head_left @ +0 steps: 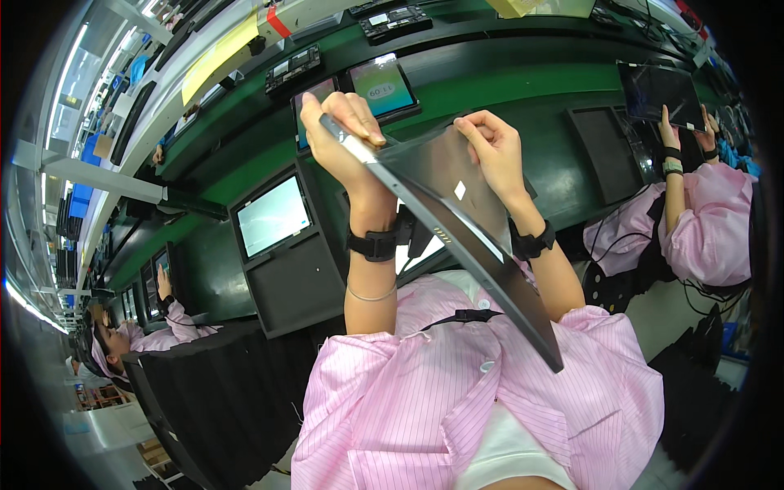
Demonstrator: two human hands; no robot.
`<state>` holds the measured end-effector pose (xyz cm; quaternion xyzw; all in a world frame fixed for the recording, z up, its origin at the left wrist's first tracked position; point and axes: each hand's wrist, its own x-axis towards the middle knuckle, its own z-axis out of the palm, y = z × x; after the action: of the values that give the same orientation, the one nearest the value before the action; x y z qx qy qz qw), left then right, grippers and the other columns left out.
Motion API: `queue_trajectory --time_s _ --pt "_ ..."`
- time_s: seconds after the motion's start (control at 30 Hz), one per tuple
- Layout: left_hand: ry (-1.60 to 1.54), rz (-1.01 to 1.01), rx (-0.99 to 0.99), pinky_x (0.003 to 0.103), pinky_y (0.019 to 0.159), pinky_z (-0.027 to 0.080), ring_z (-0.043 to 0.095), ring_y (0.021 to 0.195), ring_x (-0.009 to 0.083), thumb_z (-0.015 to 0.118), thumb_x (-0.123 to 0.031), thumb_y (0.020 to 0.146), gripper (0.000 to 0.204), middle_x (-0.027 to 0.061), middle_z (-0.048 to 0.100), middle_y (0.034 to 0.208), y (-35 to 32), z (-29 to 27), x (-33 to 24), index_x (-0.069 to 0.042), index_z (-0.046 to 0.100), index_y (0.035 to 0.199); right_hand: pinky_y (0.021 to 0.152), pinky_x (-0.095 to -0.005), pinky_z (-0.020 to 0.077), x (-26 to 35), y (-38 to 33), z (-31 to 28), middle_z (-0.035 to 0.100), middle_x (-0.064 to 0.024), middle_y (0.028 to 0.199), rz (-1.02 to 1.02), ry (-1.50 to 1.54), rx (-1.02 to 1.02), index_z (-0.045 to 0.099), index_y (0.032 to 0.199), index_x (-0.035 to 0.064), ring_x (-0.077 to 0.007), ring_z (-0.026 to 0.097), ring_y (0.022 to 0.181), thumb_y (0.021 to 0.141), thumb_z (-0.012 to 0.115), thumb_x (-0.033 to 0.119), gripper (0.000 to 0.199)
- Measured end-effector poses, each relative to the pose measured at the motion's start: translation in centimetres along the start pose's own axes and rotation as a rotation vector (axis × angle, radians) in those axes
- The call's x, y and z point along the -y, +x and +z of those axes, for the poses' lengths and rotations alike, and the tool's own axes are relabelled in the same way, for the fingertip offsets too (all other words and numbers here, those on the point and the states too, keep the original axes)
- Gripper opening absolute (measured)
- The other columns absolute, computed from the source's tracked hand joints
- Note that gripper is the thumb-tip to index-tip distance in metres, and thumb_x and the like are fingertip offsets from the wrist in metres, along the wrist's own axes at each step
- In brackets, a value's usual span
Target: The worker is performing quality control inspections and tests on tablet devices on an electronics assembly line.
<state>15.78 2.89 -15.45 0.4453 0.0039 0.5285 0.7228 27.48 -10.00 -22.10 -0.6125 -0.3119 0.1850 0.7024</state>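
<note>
A thin dark tablet (490,282) is tilted steeply in front of my chest, its long edge with small gold contacts facing up. My left hand (341,135) is closed round its upper left corner. To the right, my right hand (496,151) pinches the edge of a clear film (441,159), thumb against fingers. The film stretches between both hands over the tablet's far face, and a small white patch shows on it. Most of the tablet's far face is hidden from me. Black straps circle both my wrists.
On the green bench (457,77), a black tray (296,286) at left holds a pale lit screen (273,214). A tablet with a coloured display (381,84) lies beyond my hands. Circuit boards (394,23) sit on the shelf. At right a co-worker holds a dark panel (660,94); another person works at far left.
</note>
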Motion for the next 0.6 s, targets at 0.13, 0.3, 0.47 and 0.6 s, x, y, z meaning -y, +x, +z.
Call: queue_trajectory --time_s 0.13,0.3,0.47,0.6 --pt "-0.460 0.113 0.620 0.033 0.049 0.044 0.050 0.050 0.0223 0.011 -0.030 0.101 0.063 0.0076 0.052 0.053 3.2 -3.3 0.4 -0.008 0.052 0.058 0.034 -0.0193 0.0225 2.5 0.4 0.2 0.046 0.0041 0.048 -0.043 0.002 0.008 0.065 0.086 0.0015 -0.0002 0.035 0.038 0.090 0.063 0.019 0.018" --pt "-0.660 0.343 0.719 0.034 0.070 0.043 0.054 0.068 0.0218 0.010 -0.021 0.101 0.058 0.0057 0.058 0.065 4.6 -4.6 0.9 -0.011 0.058 0.070 0.034 -0.0186 0.0208 6.2 1.8 0.5 0.045 0.0040 0.048 -0.189 -0.048 0.052 0.065 0.088 0.0019 -0.0006 0.033 0.035 0.091 0.061 0.017 0.016" --pt "-0.675 0.495 0.827 0.033 0.075 0.040 0.054 0.073 0.0209 0.011 -0.023 0.102 0.054 0.0053 0.060 0.071 5.8 -4.5 0.0 -0.011 0.057 0.076 0.036 -0.0192 0.0193 7.0 2.8 1.9 0.044 0.0049 0.048 -0.203 -0.065 0.139 0.066 0.091 0.0011 0.0001 0.031 0.036 0.091 0.061 0.016 0.015" --pt "-0.633 0.583 0.879 0.032 0.077 0.039 0.055 0.075 0.0201 0.026 -0.025 0.102 0.038 0.0051 0.060 0.076 6.2 -4.9 -0.4 -0.011 0.055 0.081 0.043 -0.0187 0.0187 6.2 3.4 3.3 0.042 0.0071 0.049 -0.242 0.032 0.165 0.066 0.091 0.0008 0.0011 0.030 0.043 0.090 0.062 0.013 0.013"
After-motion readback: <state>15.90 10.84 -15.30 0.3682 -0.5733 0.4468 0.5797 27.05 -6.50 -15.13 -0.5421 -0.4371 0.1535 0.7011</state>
